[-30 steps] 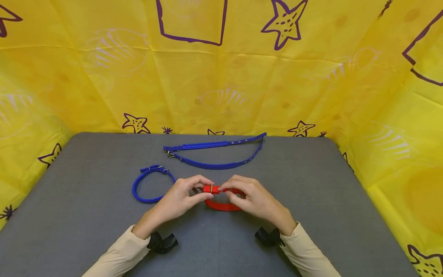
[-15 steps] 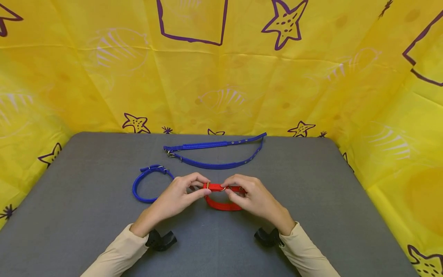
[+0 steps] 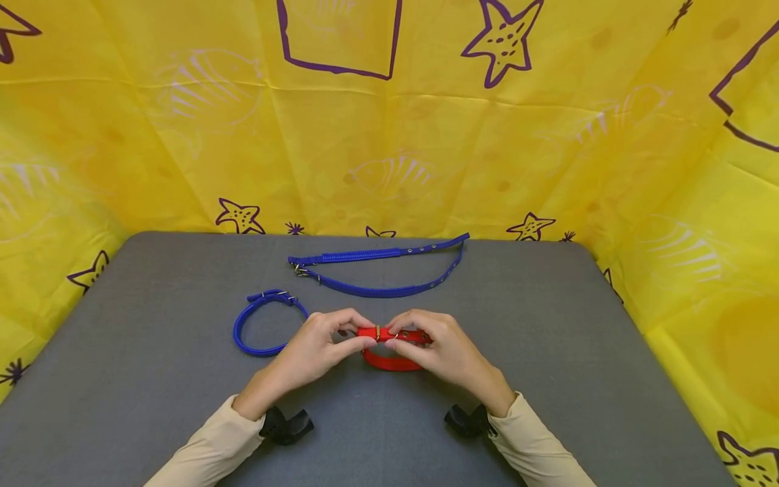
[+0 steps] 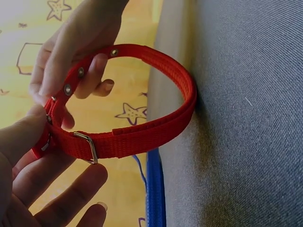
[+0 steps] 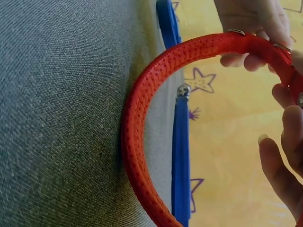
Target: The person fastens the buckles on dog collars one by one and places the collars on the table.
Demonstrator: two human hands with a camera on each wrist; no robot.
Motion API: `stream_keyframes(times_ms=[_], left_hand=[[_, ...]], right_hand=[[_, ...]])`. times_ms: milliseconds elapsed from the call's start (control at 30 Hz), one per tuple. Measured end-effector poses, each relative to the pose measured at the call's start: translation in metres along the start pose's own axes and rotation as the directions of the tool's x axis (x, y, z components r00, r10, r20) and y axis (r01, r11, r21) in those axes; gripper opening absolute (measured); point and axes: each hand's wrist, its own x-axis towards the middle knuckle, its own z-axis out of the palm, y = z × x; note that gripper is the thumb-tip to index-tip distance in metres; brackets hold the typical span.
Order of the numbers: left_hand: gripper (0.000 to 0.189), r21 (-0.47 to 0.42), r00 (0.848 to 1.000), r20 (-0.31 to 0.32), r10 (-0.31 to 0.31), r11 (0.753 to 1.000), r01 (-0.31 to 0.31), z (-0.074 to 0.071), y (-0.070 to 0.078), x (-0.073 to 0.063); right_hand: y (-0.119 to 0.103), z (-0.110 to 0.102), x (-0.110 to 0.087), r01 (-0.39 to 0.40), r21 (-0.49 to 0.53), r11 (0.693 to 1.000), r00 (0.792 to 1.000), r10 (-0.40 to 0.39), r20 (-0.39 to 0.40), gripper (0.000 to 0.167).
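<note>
Apparently, the step in hand is fastening or adjusting the red collar [image 3: 392, 363], which stands as a loop about midway between the side edges of the bench [image 3: 523, 291], well in from its far edge. Its padded curve is lowermost and seems to touch the bench, with the metal fittings uppermost. The left hand [image 3: 316, 348] pinches the band beside the brass-coloured bar [image 3: 378, 333], thumb against fingers; the right hand [image 3: 441, 343] pinches the stretch with the eyelets [image 4: 67, 89], its fingertips near the other hand's. Whether a prong sits in an eyelet is hidden by the fingers.

To do this well, I would let the left hand anchor the bar while the right does the shifting, in short, even pulls along the band. The layers should lie flat and edge to edge, since a twist would probably jam in the metal. Letting the padded curve bear on the bench should steady the loop. The round blue collar [image 3: 243, 331], just beside the left hand on the bench's left-edge side, deserves some clearance; the longer blue straps [image 3: 380, 293], toward the far edge, look out of the way.
</note>
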Motion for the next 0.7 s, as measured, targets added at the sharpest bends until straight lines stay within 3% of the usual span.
stream_keyframes(times_ms=[200,400,567,700], left_hand=[[0.014,0.040,1.000,-0.027,0.014,0.999,-0.013,-0.005,0.002,0.000],[0.014,0.096,0.997,-0.070,-0.023,0.995,0.029,-0.012,-0.002,0.000],[0.013,0.111,0.999,-0.038,-0.032,0.993,0.036,-0.011,-0.004,0.000],[0.016,0.084,1.000,0.014,-0.012,0.996,0.011,-0.007,-0.002,0.000]], right_hand=[[0.001,-0.003,0.000,-0.050,0.001,0.999,0.999,0.050,-0.013,0.012],[0.004,-0.008,-0.001,-0.132,0.012,0.991,0.991,0.132,-0.010,0.012],[0.005,-0.007,-0.002,-0.132,0.033,0.991,0.991,0.132,0.003,0.009],[0.004,-0.004,-0.002,-0.080,0.054,0.995,0.997,0.079,0.016,0.006]])
